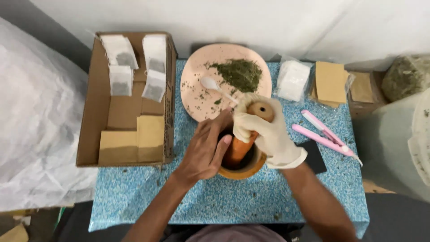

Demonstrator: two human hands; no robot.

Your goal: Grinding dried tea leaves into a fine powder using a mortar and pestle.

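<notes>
A wooden mortar [251,169] stands on the blue speckled table [201,201] in front of me. My bare left hand [204,150] grips its near-left rim, fingers curled over the edge. My right hand [264,132], in a cream glove, is wrapped around a wooden pestle [239,148] that leans into the bowl. Just behind lies a pink plate [197,71] with a heap of dried green herb [239,74] and a white plastic spoon [212,85].
At the left, an open cardboard box [96,112] holds several filled white tea bags and brown paper envelopes. At the right lie a pink handheld sealer [324,134], a packet of white bags [293,80], brown envelopes [330,83] and a black flat object [316,157].
</notes>
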